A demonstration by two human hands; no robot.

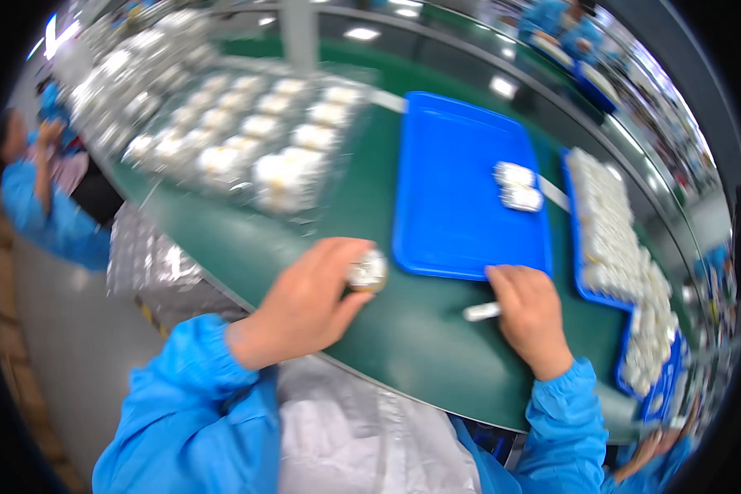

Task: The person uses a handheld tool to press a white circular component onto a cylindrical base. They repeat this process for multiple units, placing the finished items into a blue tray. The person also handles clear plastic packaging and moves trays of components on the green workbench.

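My left hand [309, 300] is closed around a small round white piece with a shiny silvery face [368, 270], held above the green table near its front edge. Between the fingers of my right hand [531, 313] is a short white stick-like piece [481, 312], its free end pointing left; its exact kind cannot be made out. My right fingertips are at the near edge of a blue tray [445, 222]. A few white round pieces [519, 187] sit together at the tray's right side.
Clear plastic blister trays of white pieces [255, 128] cover the table's left. On the right, blue trays [580, 280] hold heaped white pieces [605, 222]. A wrapped stack [152, 251] stands beside the table at left. Co-workers in blue sleeves [37, 206] are nearby.
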